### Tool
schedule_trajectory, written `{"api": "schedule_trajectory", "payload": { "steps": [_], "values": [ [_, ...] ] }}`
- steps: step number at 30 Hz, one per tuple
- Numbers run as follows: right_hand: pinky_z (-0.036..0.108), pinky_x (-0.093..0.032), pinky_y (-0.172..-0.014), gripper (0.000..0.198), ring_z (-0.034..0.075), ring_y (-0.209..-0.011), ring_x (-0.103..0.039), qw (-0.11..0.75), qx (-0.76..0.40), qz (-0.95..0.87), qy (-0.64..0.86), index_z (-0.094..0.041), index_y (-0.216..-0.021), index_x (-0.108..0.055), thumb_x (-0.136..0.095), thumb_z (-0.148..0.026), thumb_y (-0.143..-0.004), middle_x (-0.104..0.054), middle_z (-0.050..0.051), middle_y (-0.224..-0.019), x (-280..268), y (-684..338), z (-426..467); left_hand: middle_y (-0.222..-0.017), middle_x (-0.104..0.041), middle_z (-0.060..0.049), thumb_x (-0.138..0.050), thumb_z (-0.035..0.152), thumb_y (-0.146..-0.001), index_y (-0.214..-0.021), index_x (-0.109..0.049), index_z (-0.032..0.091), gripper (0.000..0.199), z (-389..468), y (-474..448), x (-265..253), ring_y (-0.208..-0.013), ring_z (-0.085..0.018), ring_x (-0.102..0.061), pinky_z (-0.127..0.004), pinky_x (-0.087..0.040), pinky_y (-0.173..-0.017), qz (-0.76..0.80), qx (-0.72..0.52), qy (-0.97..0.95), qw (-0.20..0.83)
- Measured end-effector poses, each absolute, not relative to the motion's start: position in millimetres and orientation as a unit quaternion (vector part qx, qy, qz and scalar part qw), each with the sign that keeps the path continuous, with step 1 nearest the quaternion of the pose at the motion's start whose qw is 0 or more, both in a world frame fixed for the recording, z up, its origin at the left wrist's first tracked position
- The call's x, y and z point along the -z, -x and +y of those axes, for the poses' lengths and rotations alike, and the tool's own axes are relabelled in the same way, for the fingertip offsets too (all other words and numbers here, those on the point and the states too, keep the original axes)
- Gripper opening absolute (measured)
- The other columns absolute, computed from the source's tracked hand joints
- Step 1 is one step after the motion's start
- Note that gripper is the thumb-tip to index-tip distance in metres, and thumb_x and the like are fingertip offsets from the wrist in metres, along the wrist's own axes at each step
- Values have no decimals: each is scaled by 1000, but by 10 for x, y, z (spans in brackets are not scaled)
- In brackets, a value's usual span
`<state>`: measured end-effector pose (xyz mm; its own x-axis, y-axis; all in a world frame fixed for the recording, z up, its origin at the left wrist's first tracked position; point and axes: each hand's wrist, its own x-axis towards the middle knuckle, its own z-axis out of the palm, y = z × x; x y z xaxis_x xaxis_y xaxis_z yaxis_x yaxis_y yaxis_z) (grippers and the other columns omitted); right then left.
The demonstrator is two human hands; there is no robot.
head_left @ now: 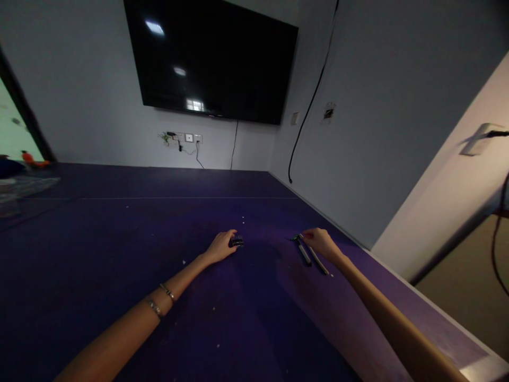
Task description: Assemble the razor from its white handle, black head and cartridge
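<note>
My left hand [221, 247] is closed around a small dark, box-like object [237, 241] just above or on the purple tabletop [246, 307]. Its exact kind cannot be made out. On the right, my right hand [320, 241] has its fingers pinched at the upper end of a slim, light-coloured stick [319, 261]. Just left of that stick lies a dark tool with a grey handle [304, 251] and a narrow dark head, close to my fingertips. Part of the stick's upper end is hidden by my fingers.
Small white scraps [218, 346] are scattered over the table. Clear plastic wrapping [27, 188] and an orange object [35, 160] sit at the far left. A black cable [305, 116] hangs down the right wall; a television [214, 58] is mounted ahead.
</note>
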<state>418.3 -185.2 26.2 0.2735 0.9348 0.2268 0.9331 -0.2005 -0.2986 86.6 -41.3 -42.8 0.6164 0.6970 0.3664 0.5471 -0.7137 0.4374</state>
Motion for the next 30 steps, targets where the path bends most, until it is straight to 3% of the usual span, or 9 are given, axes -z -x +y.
{"api": "schedule_trajectory", "payload": {
  "steps": [4,10,14,20,25,30],
  "values": [
    [27,-46,-72,31,18,-78,-62,227,-20,-707,670,-16,-102,-66,-55,-28,-76,-67,9,-91,-320,-3768,-1906,-107,-61,-10,-65,28,-71,-118,-44,18,52,-591,-928,284,-101,-24,-56,-40,-40,-90,318,-282,-892,156],
    [39,-40,-91,66,25,-107,-52,181,-78,-812,549,-22,-123,-49,-71,-42,-64,-55,11,-116,-328,-3227,-2003,-122,-53,-10,-64,36,-73,-124,-39,21,59,-1125,-1130,13,-115,-26,-46,-45,-29,-102,221,-274,-927,127],
    [37,-41,-89,55,24,-104,-53,158,-56,-818,550,-18,-113,-53,-72,-35,-65,-56,10,-108,-368,-3104,-2034,-127,-50,-10,-59,36,-77,-127,-36,22,57,-1364,-1215,-93,-120,-25,-43,-47,-21,-107,177,-263,-942,109],
    [33,-44,-85,47,20,-94,-55,141,-56,-818,555,-16,-108,-56,-70,-30,-65,-55,9,-104,-434,-3214,-2048,-132,-46,-12,-58,44,-77,-129,-34,21,61,-1422,-1241,-100,-125,-26,-38,-48,-22,-107,194,-257,-939,123],
    [31,-43,-83,46,21,-94,-55,131,-80,-787,598,-17,-107,-61,-69,-25,-63,-58,8,-104,-512,-3795,-1968,-133,-44,-11,-54,42,-80,-130,-33,19,59,-1350,-1110,-54,-128,-25,-34,-47,-21,-108,214,-254,-934,135],
    [28,-44,-79,50,23,-90,-58,94,-97,-710,691,-14,-103,-65,-70,-15,-53,-63,10,-101,-501,-4616,-1905,-129,-49,-10,-52,39,-82,-127,-36,20,51,-1212,-878,25,-121,-23,-42,-47,-22,-107,250,-261,-921,146]
  ]
}}
